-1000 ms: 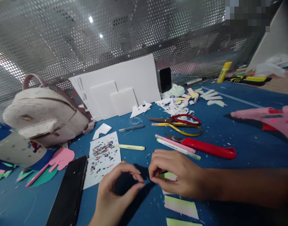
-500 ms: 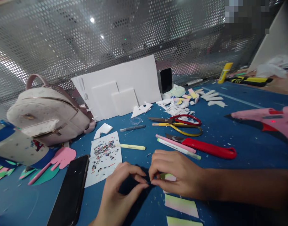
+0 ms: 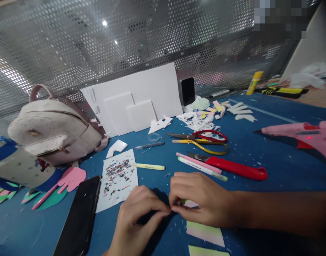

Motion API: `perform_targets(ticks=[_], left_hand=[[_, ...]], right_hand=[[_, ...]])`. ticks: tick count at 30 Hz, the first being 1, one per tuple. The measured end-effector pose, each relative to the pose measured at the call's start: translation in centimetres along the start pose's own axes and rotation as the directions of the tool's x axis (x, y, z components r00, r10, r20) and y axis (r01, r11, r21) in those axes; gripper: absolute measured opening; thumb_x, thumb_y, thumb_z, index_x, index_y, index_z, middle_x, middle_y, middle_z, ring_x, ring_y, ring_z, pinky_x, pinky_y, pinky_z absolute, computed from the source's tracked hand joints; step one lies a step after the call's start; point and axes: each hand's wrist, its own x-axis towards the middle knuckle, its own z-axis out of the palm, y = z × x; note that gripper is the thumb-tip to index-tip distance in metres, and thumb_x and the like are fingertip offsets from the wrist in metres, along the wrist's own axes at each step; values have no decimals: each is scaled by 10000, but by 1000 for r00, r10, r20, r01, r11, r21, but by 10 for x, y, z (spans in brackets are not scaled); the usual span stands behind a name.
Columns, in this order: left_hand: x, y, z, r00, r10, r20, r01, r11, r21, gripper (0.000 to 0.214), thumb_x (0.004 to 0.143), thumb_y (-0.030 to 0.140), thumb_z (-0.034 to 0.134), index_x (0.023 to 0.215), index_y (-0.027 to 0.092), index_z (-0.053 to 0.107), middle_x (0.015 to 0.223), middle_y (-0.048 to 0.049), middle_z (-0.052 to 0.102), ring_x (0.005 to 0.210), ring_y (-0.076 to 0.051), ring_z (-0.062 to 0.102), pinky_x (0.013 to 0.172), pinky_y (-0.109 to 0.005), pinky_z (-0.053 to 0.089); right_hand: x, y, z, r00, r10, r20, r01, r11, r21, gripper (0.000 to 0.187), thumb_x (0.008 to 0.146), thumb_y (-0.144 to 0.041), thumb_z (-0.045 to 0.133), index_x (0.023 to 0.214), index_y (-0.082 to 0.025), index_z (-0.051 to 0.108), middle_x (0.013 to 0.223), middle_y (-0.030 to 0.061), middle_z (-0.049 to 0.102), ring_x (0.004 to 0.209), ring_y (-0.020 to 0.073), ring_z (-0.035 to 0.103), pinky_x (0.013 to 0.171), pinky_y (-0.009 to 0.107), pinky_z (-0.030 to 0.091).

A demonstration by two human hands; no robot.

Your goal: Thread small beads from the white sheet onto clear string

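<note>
My left hand [image 3: 143, 217] and my right hand [image 3: 197, 199] meet fingertip to fingertip low over the blue table, both in a pinch. Whatever lies between the fingertips is too small to make out. Partly hidden by my right hand is a pastel paper strip [image 3: 191, 203]; two more strips, a yellow-pink one [image 3: 205, 233] and a yellow-green one [image 3: 207, 250], lie below it. Left of my hands is a white sheet [image 3: 117, 193] strewn with tiny coloured bits. Above my right hand lie a white-green marker [image 3: 200, 167] and a pink marker [image 3: 197, 162].
A red utility knife [image 3: 237, 168], scissors [image 3: 209, 137] and a pink glue gun [image 3: 296, 133] with a lit red light lie to the right. On the left are a black phone [image 3: 79, 217] and a backpack [image 3: 53, 128]. White foam boards [image 3: 157, 85] lean at the back beside paper scraps [image 3: 199, 121].
My left thumb and fingers have closed together and moved slightly right, up against my right fingertips. My right hand has shifted slightly down. The objects on the table stay put.
</note>
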Motion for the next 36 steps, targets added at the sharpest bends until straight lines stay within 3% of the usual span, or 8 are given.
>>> perform_targets(ticks=[11, 23, 28, 31, 34, 36], left_hand=[[2, 4, -1, 1000, 28, 13, -27, 1000, -13, 121, 959, 152, 684, 855, 182, 739, 791, -42, 724, 753, -172, 672, 672, -270, 509], [-7, 4, 5, 996, -94, 4, 94, 996, 1, 221, 897, 65, 728, 974, 250, 635, 822, 19, 698, 746, -163, 674, 694, -271, 510], [-10, 3, 3, 1000, 7, 29, -8, 999, 53, 249, 910, 36, 681, 1024, 247, 616, 821, -6, 694, 755, -184, 630, 693, -294, 486], [-10, 2, 1, 996, 71, 50, -76, 992, 103, 283, 906, -7, 626, 1038, 244, 614, 797, -14, 676, 741, -193, 594, 687, -310, 465], [-9, 2, 1, 1000, -10, -18, 12, 996, 93, 256, 905, 4, 625, 1003, 240, 607, 807, -7, 673, 738, -188, 600, 703, -313, 464], [-7, 2, 1, 993, -85, -86, 91, 994, 64, 226, 907, 26, 640, 974, 239, 605, 800, 4, 661, 725, -179, 604, 697, -301, 469]], right_hand=[[0, -2, -1, 998, -40, 52, 41, 999, -26, 76, 944, -159, 565, 942, -165, 641, 810, 15, 613, 767, 148, 538, 714, 268, 390], [0, 0, 1, 997, -58, 53, 61, 997, -44, 105, 960, -161, 550, 873, -174, 606, 822, 33, 619, 772, 163, 536, 697, 279, 388], [-2, -2, -2, 1000, 9, -20, -10, 1000, -15, 117, 901, -95, 574, 935, -190, 632, 908, 25, 591, 752, 132, 542, 641, 249, 371], [-4, -2, -4, 979, 121, -167, -116, 992, 38, 158, 903, -80, 573, 1000, -204, 585, 1010, 42, 563, 796, 141, 536, 717, 255, 422], [-4, -2, -5, 932, 189, -310, -178, 982, 64, 214, 914, -52, 527, 1061, -208, 528, 1072, 73, 545, 886, 176, 534, 818, 293, 457], [-3, -3, -6, 955, 156, -252, -140, 987, 81, 285, 907, -29, 503, 1131, -203, 536, 1137, 95, 556, 975, 192, 554, 868, 306, 468]])
